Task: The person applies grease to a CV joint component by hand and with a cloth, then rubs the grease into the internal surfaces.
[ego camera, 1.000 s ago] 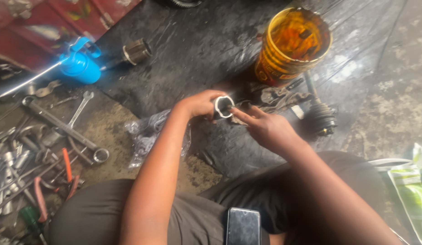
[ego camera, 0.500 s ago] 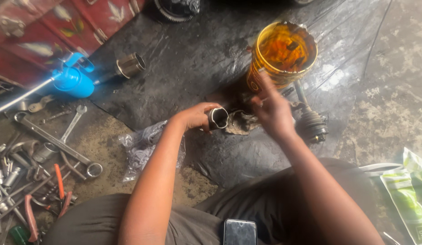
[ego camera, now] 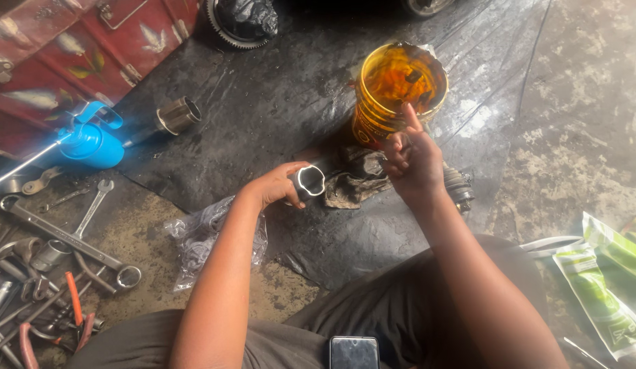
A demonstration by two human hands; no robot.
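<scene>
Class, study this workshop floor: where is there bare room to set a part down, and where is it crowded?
Free: the black sheet between the metal cup and the yellow bucket; the concrete right of the sheet. Crowded: the tool pile at lower left, and around the left hand and right hand.

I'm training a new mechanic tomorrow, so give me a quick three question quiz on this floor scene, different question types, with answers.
1. True or false: the left hand holds a hollow metal cup-shaped joint housing.
2. The right hand is raised beside which container? A) blue grease gun B) yellow grease tub C) red metal box
3. Fill in: the tub stands on a black plastic ____.

Key
1. True.
2. B, the yellow grease tub, with one finger pointing toward it.
3. Sheet.
</scene>
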